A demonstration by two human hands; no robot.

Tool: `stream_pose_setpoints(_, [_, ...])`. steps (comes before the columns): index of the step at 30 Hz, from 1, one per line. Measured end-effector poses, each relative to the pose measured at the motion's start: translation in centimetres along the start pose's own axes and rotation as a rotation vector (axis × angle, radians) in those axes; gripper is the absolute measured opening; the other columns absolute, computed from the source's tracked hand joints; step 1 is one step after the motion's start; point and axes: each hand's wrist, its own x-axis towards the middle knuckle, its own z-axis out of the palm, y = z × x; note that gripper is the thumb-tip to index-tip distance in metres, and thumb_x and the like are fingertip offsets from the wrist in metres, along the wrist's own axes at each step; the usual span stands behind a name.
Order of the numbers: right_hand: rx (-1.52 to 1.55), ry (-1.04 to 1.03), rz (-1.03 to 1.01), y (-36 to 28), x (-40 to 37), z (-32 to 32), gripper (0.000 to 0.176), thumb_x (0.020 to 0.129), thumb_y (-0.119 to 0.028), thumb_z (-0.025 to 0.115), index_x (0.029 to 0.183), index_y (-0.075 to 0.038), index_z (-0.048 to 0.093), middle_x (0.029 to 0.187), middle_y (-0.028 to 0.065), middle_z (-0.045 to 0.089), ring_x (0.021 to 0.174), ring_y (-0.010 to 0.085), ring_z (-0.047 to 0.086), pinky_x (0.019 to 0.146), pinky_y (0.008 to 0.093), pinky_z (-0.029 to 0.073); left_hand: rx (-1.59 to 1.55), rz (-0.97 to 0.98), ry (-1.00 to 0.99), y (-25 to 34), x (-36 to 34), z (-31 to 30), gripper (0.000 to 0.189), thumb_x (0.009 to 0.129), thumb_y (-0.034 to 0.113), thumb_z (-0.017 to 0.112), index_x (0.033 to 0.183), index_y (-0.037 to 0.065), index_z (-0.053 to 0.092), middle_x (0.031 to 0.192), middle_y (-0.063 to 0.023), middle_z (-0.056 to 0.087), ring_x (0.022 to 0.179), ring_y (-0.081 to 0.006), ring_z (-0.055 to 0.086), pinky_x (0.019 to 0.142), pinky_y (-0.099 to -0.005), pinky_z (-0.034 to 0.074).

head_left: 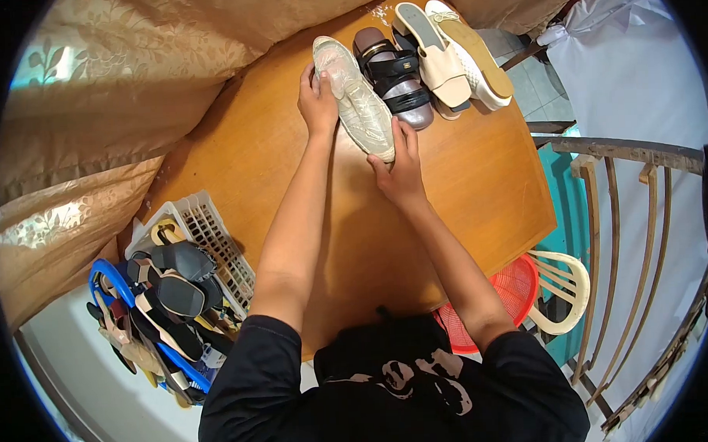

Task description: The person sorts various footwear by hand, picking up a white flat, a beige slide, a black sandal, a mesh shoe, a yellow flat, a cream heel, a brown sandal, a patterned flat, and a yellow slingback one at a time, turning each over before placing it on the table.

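A pale, shiny flat shoe (358, 104) with a wrinkled, see-through-looking surface lies slantwise between my two hands, over the far part of the wooden table. My left hand (318, 105) grips its left side near the upper end, thumb on top. At the lower end my right hand (403, 166) pinches the shoe, fingers on its right edge and thumb at the tip. Just right of it stand dark sandals with black straps (400, 79), close by my right fingertips. Beyond them are beige slide sandals (434, 54) and white shoes with a tan sole (477, 57).
The wooden table (462, 194) ends at a right edge near a wooden rack (617, 149). At lower left, a white basket (206, 226) and a blue-rimmed basket (106, 268) hold several shoes. A red basket (520, 293) sits on a cream chair (575, 291) at lower right.
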Motion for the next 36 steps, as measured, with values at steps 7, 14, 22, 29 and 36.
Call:
stream_pose_setpoints(7, [-0.032, -0.026, -0.035, -4.0, -1.7, -1.4, 0.090, 0.085, -0.012, 0.073, 0.158, 0.004, 0.021, 0.159, 0.0331, 0.020, 0.148, 0.0486, 0.026, 0.119, 0.0465, 0.029, 0.045, -0.105, -0.077, -1.0, -2.4, -2.5, 0.056, 0.108, 0.034, 0.046, 0.149, -0.004, 0.040, 0.151, -0.0271, 0.046, 0.141, -0.0328, 0.045, 0.116, -0.0387, 0.035])
stream_pose_setpoints(14, [0.041, -0.084, -0.094, -11.4, -8.8, -2.1, 0.089, 0.084, -0.005, 0.070, 0.159, -0.001, 0.023, 0.162, 0.0323, 0.011, 0.151, 0.0496, 0.017, 0.122, 0.0499, 0.023, -0.205, -0.143, -0.035, 3.1, -17.6, -8.9, 0.056, 0.106, 0.043, 0.051, 0.148, 0.005, 0.044, 0.138, -0.0056, 0.055, 0.114, -0.0157, 0.053, 0.097, -0.0297, 0.044])
stream_pose_setpoints(22, [0.115, -0.394, -0.094, -18.1, -22.2, -0.6, 0.080, 0.081, 0.000, 0.070, 0.154, -0.005, 0.038, 0.166, 0.0239, 0.011, 0.148, 0.0484, 0.029, 0.118, 0.0489, 0.035, -0.202, -0.192, -0.154, 6.9, -35.4, -20.6, 0.040, 0.107, 0.020, 0.053, 0.142, 0.002, 0.050, 0.133, -0.0164, 0.059, 0.119, -0.0211, 0.059, 0.101, -0.0335, 0.046])
stream_pose_setpoints(29, [0.225, -0.667, -0.100, -24.3, -29.3, 1.9, 0.059, 0.086, -0.004, 0.070, 0.142, -0.007, 0.052, 0.165, 0.0243, 0.015, 0.141, 0.0510, 0.040, 0.113, 0.0480, 0.042, -0.201, -0.344, -0.016, 10.4, -45.2, -32.0, 0.039, 0.104, 0.014, 0.057, 0.141, 0.002, 0.051, 0.121, -0.0097, 0.065, 0.104, -0.0117, 0.061, 0.093, -0.0265, 0.048])
stream_pose_setpoints(36, [0.282, -0.706, -0.260, -31.1, -31.8, 7.1, 0.033, 0.086, -0.006, 0.071, 0.117, -0.003, 0.063, 0.161, 0.0234, 0.026, 0.136, 0.0469, 0.048, 0.111, 0.0472, 0.044, -0.316, -0.135, 0.123, 10.9, -49.7, -40.5, 0.035, 0.104, 0.010, 0.055, 0.137, 0.000, 0.054, 0.123, -0.0099, 0.066, 0.106, -0.0156, 0.066, 0.093, -0.0290, 0.050])
